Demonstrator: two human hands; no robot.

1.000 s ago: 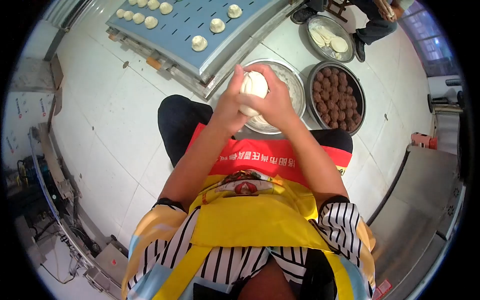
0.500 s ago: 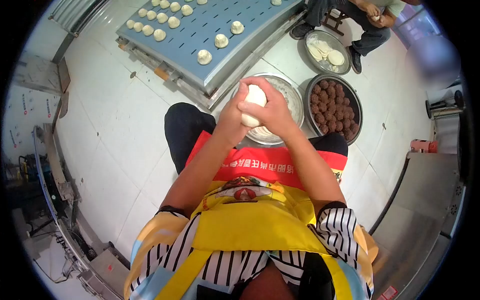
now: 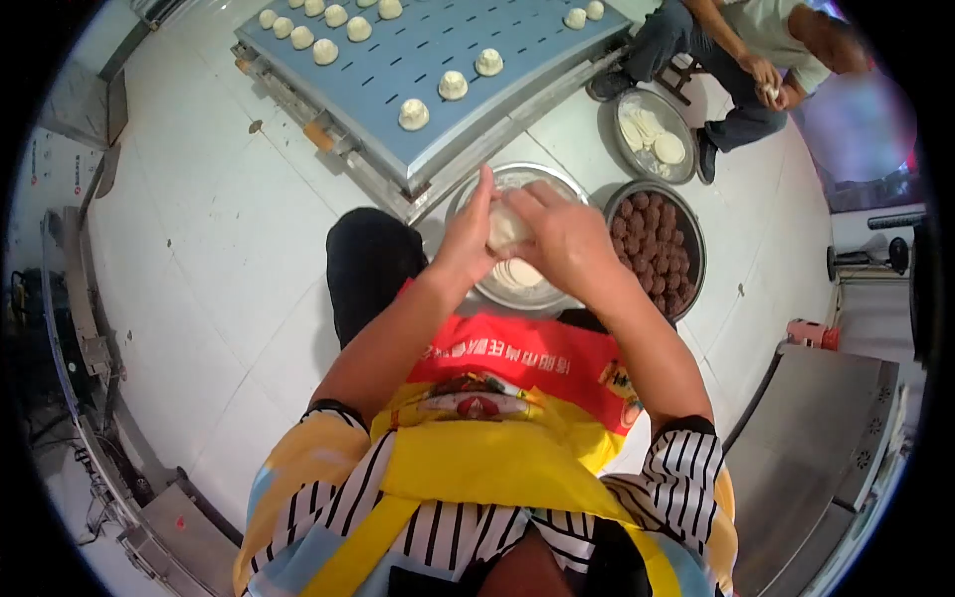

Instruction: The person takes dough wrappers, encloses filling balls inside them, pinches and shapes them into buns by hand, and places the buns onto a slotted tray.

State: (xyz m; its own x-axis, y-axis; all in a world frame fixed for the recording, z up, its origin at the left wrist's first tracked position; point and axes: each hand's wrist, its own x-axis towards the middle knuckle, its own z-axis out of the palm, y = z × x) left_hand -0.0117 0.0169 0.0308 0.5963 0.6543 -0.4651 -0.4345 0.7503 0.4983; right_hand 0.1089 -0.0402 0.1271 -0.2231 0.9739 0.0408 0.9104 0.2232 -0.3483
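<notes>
A pale dough bun point(image 3: 506, 229) sits between my hands above a metal basin. My left hand point(image 3: 466, 235) cups it from the left, thumb side raised. My right hand point(image 3: 569, 237) curls over its right side and hides part of it. Below, the metal basin point(image 3: 569, 182) holds flat round dough wrappers point(image 3: 520, 275), partly covered by my hands. Beside my right hand stands a dark-rimmed bowl point(image 3: 703, 261) heaped with brown filling balls point(image 3: 652, 239).
A blue slotted tray point(image 3: 398, 129) on a metal frame carries several shaped dough buns point(image 3: 453, 86). At upper right a seated person point(image 3: 726, 60) works with both hands near a basin point(image 3: 686, 123) of dough wrappers. A metal cabinet point(image 3: 816, 428) stands at right.
Both hands, clasped around the dough before, have loosened and lowered slightly; my right hand now covers more of its right side. The view has shifted, and more of the seated person shows.
</notes>
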